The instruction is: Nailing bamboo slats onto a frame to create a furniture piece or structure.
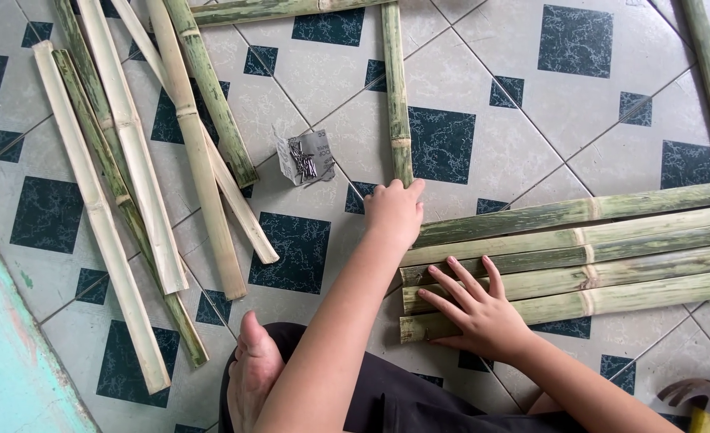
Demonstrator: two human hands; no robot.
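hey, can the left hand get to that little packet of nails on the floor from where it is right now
Probably yes. The left hand rests at the near end of an upright bamboo strip, and the packet of nails lies on bare tile just to its left, with nothing lying between them. The right hand presses flat on the row of bamboo slats.

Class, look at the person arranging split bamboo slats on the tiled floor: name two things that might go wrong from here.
The loose nails lie on an open paper scrap near the left hand and bare foot; they might scatter and prick. The right hand presses flat on the slats' cut ends, so splinters seem possible.
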